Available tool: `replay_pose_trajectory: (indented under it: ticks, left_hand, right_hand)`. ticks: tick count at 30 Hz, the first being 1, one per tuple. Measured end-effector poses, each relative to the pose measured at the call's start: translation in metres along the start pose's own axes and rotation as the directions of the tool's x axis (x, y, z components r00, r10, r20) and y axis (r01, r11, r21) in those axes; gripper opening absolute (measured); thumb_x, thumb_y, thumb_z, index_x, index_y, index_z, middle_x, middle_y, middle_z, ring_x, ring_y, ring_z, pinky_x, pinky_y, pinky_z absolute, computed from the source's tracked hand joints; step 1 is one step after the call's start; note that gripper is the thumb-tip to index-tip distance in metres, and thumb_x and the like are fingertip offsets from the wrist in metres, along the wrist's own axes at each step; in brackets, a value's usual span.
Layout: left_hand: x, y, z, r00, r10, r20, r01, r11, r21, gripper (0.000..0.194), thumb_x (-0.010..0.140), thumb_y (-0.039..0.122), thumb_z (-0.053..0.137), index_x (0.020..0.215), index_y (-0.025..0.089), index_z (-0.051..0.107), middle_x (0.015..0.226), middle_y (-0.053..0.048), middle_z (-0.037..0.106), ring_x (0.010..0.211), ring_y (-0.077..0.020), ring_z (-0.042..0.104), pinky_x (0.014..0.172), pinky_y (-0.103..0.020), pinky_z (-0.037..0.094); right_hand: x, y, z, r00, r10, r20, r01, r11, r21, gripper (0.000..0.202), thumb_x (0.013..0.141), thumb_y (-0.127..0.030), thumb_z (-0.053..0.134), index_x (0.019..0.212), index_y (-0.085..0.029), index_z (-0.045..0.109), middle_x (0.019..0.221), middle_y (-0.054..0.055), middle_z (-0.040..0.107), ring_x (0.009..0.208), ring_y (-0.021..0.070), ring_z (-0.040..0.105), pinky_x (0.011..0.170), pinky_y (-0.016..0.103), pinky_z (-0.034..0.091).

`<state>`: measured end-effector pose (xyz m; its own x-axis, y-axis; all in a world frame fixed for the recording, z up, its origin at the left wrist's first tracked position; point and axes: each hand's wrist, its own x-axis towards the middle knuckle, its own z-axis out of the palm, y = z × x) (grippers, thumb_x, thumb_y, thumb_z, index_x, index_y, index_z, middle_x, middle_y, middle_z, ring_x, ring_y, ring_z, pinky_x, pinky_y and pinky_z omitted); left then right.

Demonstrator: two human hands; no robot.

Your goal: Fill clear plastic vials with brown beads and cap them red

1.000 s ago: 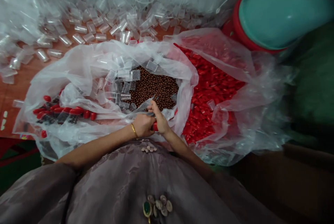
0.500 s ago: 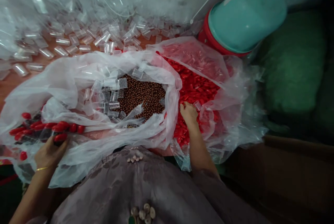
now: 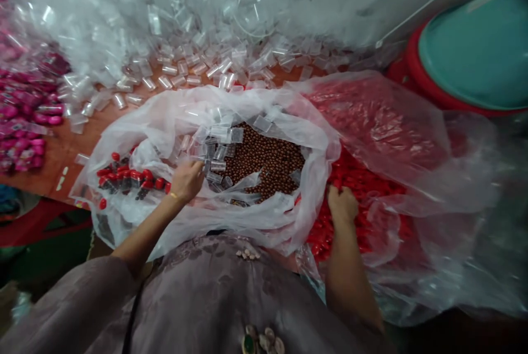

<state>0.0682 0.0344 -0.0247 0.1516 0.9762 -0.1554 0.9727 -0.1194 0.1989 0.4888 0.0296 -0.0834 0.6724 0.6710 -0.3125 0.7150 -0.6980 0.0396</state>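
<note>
My left hand (image 3: 187, 181) reaches in at the left side of the open white bag. Its fingers are drawn together and touch the edge of a heap of clear plastic tubes (image 3: 218, 148); anything between the fingertips is too small to make out. Beside the tubes lie many small brown beads (image 3: 268, 159). To the right, my right hand (image 3: 343, 204) is closed over a pile of small red plastic pieces (image 3: 371, 183), and its fingertips hide what they grip. Left of my left hand, a cluster of red-tipped pieces (image 3: 132, 177) with clear and dark parts rests on the bag plastic.
Loose clear tubes (image 3: 193, 68) lie heaped along the back of the orange table (image 3: 103, 131). Pink pieces (image 3: 22, 145) are piled at the far left. A teal tub (image 3: 478, 49) in a red one stands at back right. Thin plastic sheeting (image 3: 454, 222) spreads at right.
My left hand has left the red-tipped pieces and moved right to the clear tubes. My right hand stays over the red pieces. The view has swung left, showing the pink pile.
</note>
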Motion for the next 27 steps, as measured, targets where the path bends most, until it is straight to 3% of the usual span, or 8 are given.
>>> replay_pose_trajectory:
  ticks: [5, 8, 11, 14, 17, 22, 24, 27]
  left_hand:
    - [0.053, 0.029, 0.023, 0.994, -0.102, 0.029, 0.101, 0.995, 0.025, 0.035, 0.087, 0.027, 0.038, 0.117, 0.015, 0.051, 0.101, -0.013, 0.057, 0.087, -0.0228, 0.056, 0.069, -0.032, 0.042]
    - [0.073, 0.023, 0.022, 0.987, 0.139, 0.086, -0.145, 0.987, 0.069, 0.038, 0.086, 0.014, 0.035, 0.118, 0.023, 0.052, 0.114, -0.011, 0.053, 0.094, -0.0211, 0.052, 0.072, -0.031, 0.041]
    - [0.088, 0.01, 0.017, 0.897, 0.411, 0.16, -0.424, 0.904, 0.053, 0.032, 0.083, 0.012, 0.041, 0.103, 0.028, 0.062, 0.128, -0.007, 0.047, 0.099, -0.0221, 0.049, 0.078, -0.035, 0.039]
    - [0.1, 0.001, 0.015, 0.828, 0.529, 0.188, -0.543, 0.839, 0.031, 0.026, 0.084, 0.016, 0.043, 0.095, 0.025, 0.064, 0.13, -0.007, 0.046, 0.098, -0.0222, 0.05, 0.081, -0.037, 0.037]
    - [0.103, 0.005, 0.015, 0.802, 0.56, 0.21, -0.584, 0.808, 0.078, 0.022, 0.086, 0.021, 0.042, 0.092, 0.02, 0.063, 0.118, -0.012, 0.054, 0.096, -0.0226, 0.052, 0.082, -0.038, 0.037]
    - [0.085, 0.041, 0.02, 0.856, 0.422, 0.298, -0.453, 0.891, 0.041, 0.03, 0.088, 0.031, 0.039, 0.097, 0.011, 0.06, 0.086, -0.014, 0.064, 0.088, -0.025, 0.059, 0.081, -0.038, 0.041]
    - [0.081, 0.058, 0.029, 0.877, 0.295, 0.379, -0.292, 0.954, -0.066, 0.028, 0.086, 0.031, 0.043, 0.097, 0.012, 0.06, 0.088, -0.014, 0.065, 0.087, -0.025, 0.061, 0.079, -0.035, 0.043]
    - [0.091, 0.078, 0.048, 0.887, 0.094, 0.453, 0.032, 0.964, -0.264, 0.018, 0.078, 0.026, 0.054, 0.084, 0.012, 0.064, 0.09, -0.015, 0.067, 0.092, -0.026, 0.062, 0.081, -0.033, 0.044]
  right_hand:
    - [-0.032, 0.016, -0.009, 0.965, -0.212, -0.155, 0.228, 0.969, 0.094, 0.041, 0.083, -0.036, 0.037, 0.099, -0.01, 0.064, 0.085, 0.017, 0.066, 0.075, 0.0251, 0.058, 0.061, 0.031, 0.039]
    - [-0.062, 0.02, -0.012, 0.898, -0.405, -0.172, 0.428, 0.895, 0.129, 0.037, 0.081, -0.036, 0.038, 0.093, -0.013, 0.064, 0.08, 0.013, 0.066, 0.07, 0.0224, 0.056, 0.06, 0.029, 0.037]
    - [-0.09, 0.006, -0.01, 0.829, -0.555, -0.077, 0.56, 0.825, 0.081, 0.03, 0.08, -0.034, 0.041, 0.087, -0.016, 0.064, 0.077, 0.01, 0.066, 0.068, 0.0194, 0.056, 0.06, 0.027, 0.036]
    - [-0.105, -0.015, -0.005, 0.791, -0.611, 0.024, 0.611, 0.791, -0.032, 0.026, 0.082, -0.033, 0.044, 0.085, -0.016, 0.063, 0.079, 0.009, 0.067, 0.071, 0.0184, 0.058, 0.063, 0.026, 0.036]
    - [-0.106, -0.026, -0.003, 0.807, -0.586, 0.076, 0.591, 0.804, -0.073, 0.03, 0.084, -0.041, 0.045, 0.084, -0.016, 0.062, 0.078, 0.008, 0.066, 0.071, 0.0184, 0.059, 0.063, 0.026, 0.036]
    - [-0.096, -0.027, -0.003, 0.809, -0.58, -0.092, 0.586, 0.808, 0.057, 0.04, 0.084, -0.048, 0.047, 0.103, -0.014, 0.057, 0.092, 0.008, 0.065, 0.084, 0.019, 0.06, 0.068, 0.026, 0.039]
    - [-0.094, -0.034, -0.001, 0.777, -0.621, -0.105, 0.628, 0.775, 0.06, 0.039, 0.085, -0.044, 0.047, 0.107, -0.014, 0.056, 0.098, 0.01, 0.064, 0.089, 0.0198, 0.058, 0.073, 0.027, 0.04]
    - [-0.095, -0.052, 0.004, 0.74, -0.673, 0.011, 0.673, 0.739, -0.035, 0.032, 0.085, -0.039, 0.049, 0.104, -0.015, 0.059, 0.096, 0.011, 0.064, 0.089, 0.0222, 0.057, 0.075, 0.03, 0.04]
